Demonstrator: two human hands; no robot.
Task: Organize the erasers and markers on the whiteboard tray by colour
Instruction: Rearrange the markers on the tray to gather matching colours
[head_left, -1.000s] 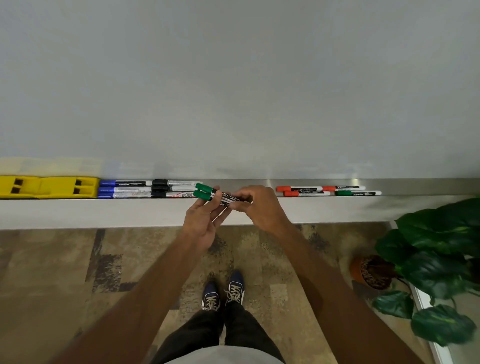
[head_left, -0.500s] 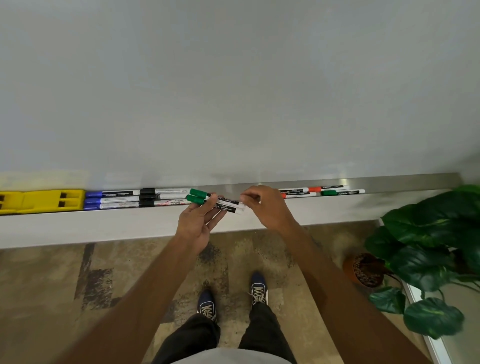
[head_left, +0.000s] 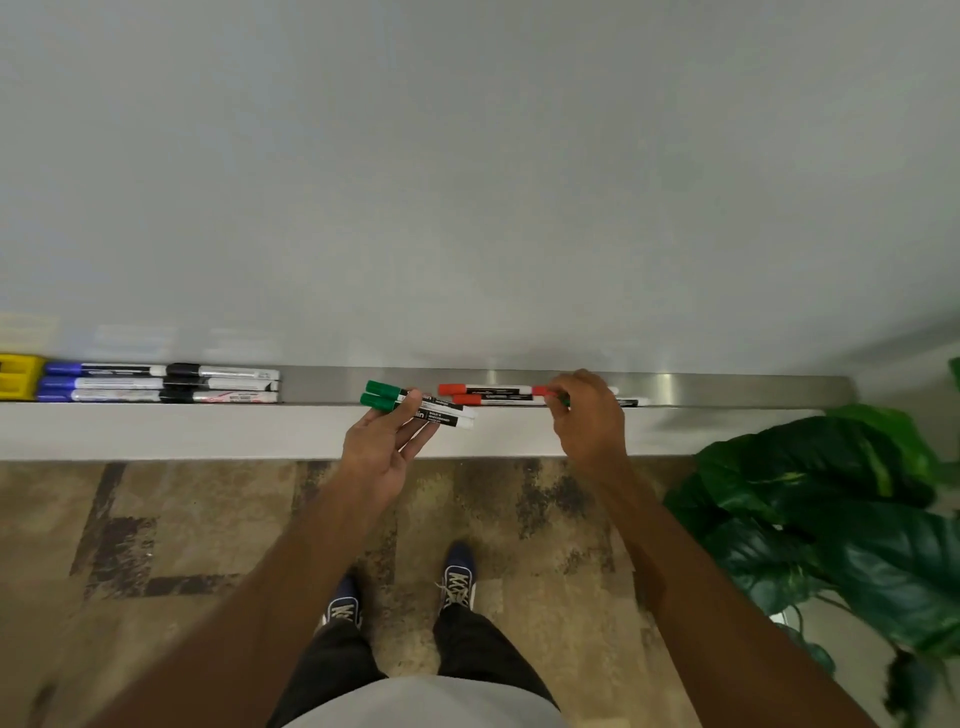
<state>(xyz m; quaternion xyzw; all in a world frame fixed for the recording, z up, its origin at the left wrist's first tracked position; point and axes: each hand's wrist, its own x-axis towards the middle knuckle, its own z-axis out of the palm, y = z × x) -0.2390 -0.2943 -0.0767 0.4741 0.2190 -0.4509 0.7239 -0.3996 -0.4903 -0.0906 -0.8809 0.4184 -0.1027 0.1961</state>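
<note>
Head view: left hand (head_left: 382, 449) holds two green-capped markers (head_left: 415, 406) across its half-curled fingers, just in front of the whiteboard tray (head_left: 727, 388). Right hand (head_left: 587, 415) pinches the green cap of a marker (head_left: 631, 401) lying in the tray, beside the red-capped markers (head_left: 485, 394). Blue markers (head_left: 98, 383) and black markers (head_left: 223, 384) lie grouped at the tray's left, next to the yellow eraser (head_left: 18, 375).
</note>
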